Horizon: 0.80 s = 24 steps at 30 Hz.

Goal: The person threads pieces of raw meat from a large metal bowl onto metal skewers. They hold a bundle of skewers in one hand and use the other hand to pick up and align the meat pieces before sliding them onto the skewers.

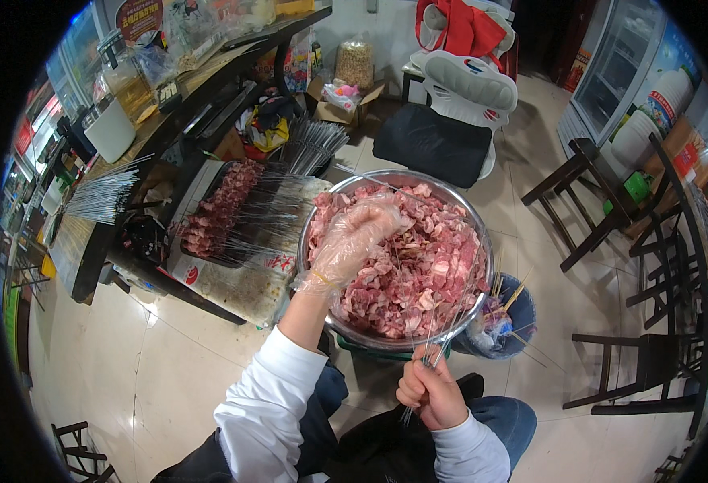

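My left hand (354,238), in a clear plastic glove, is over the raw meat pieces (426,271) in a large steel bowl (490,241). Its fingers curl down at the meat; whether they pinch a piece is hidden. Bare, my right hand (429,389) grips several thin metal skewers (429,353) at the bowl's near edge, their far parts reaching over the meat. One more metal skewer (369,178) lies across the far left rim. Left of the bowl, a black tray (257,232) holds a row of skewered meat (221,208), the bare skewer ends pointing right.
A low table (257,299) carries the tray. Behind it stands a bundle of metal skewers (315,145); another bundle (103,193) lies on the wooden counter (82,259). A blue bin (523,320) with sticks stands close right of the bowl. A white chair (468,84) and dark stools (583,199) are beyond.
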Tool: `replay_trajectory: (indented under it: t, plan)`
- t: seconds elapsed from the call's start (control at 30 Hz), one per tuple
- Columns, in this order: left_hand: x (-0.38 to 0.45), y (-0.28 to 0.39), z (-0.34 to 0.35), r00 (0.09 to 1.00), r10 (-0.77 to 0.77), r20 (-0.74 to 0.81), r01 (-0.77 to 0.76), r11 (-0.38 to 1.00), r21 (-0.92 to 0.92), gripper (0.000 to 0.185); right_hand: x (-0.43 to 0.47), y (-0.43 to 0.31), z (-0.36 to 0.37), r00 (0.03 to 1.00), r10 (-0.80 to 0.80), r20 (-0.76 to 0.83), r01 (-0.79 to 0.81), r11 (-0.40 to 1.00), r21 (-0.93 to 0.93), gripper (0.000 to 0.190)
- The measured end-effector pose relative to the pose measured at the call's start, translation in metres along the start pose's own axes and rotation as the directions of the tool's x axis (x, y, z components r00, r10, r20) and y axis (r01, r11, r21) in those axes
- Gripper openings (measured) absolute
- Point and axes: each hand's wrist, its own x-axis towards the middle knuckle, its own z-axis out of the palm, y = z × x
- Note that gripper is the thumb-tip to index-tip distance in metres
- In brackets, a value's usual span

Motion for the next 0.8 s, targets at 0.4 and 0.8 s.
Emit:
replay_trajectory:
  t: [0.4, 0.8]
  plan:
    - [-0.022, -0.015, -0.023, 0.999, -0.031, 0.023, -0.015, 0.229, 0.973, 0.028, 0.000, -0.005, 0.000, 0.996, -0.088, -0.034, 0.092, 0.989, 0.115, 0.008]
    - [-0.016, -0.028, -0.042, 0.999, 0.008, 0.052, -0.035, 0.830, 0.556, 0.022, -0.001, -0.005, -0.005, 0.995, 0.002, -0.101, 0.005, 0.998, 0.062, 0.008]
